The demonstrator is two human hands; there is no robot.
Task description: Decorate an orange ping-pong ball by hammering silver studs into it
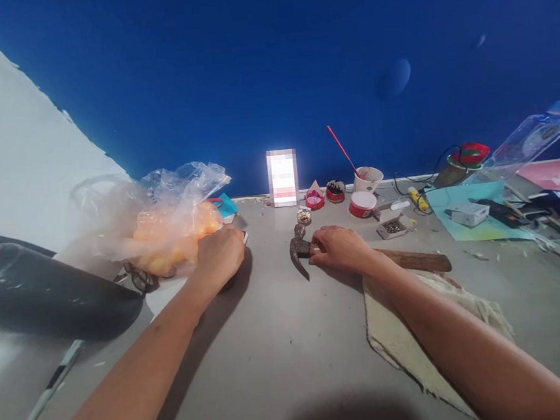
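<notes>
A claw hammer with a dark metal head and a wooden handle lies on the grey table. My right hand is closed on its handle just behind the head. My left hand is curled beside a clear plastic bag of orange things. The white edge of some object shows past its fingers, but what it grips is hidden. Under my right forearm is a frayed beige cloth. A small round shiny piece sits just beyond the hammer head.
Along the blue wall stand a lit phone screen, a paper cup with a red stick and a red-and-white tub. Nearer is a small box of metal bits. A dark cylinder lies left; a clear bottle leans right.
</notes>
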